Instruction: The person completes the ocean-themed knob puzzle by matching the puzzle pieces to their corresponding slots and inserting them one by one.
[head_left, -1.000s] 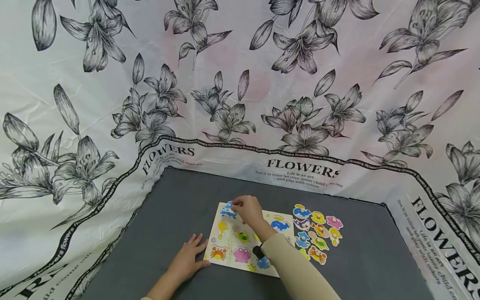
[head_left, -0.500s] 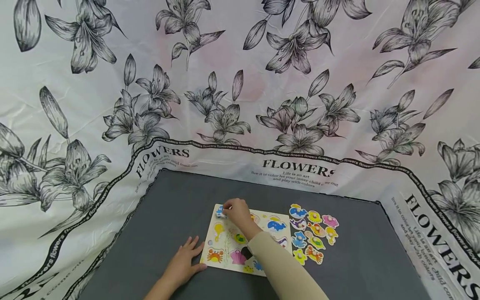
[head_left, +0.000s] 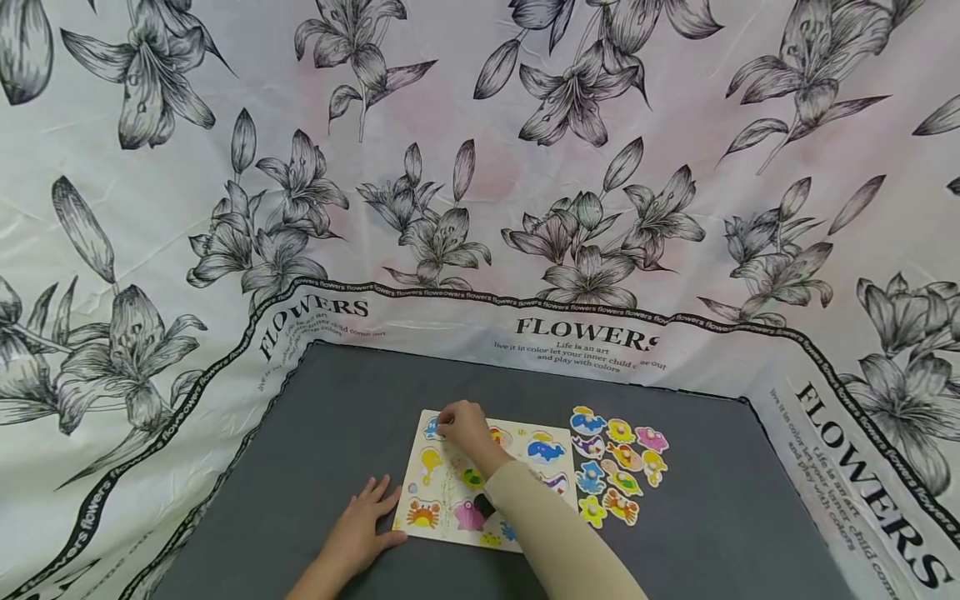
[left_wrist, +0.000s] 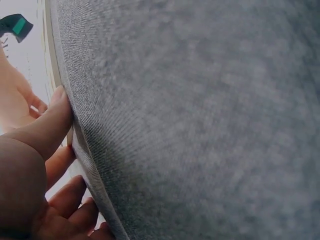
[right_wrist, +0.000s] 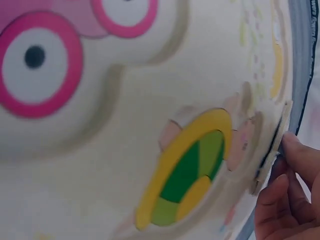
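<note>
Right hand [head_left: 467, 429]: a thin puzzle piece [right_wrist: 265, 174] is pinched by the fingers at the board's [head_left: 444, 533] upper left.
Left hand [head_left: 358, 527]: board edge is touched by spread fingers.
Loose pieces [head_left: 624, 457]: clustered at right.
Desk [head_left: 360, 408]: board laid at lower centre.

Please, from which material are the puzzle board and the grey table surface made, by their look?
The puzzle board looks like matt, pale wood or fibreboard: stiff, with shadowed steps around its cut recesses. The grey table surface seems matt woven cloth: the left wrist view shows a fine weave, though the fibre is unclear.
</note>
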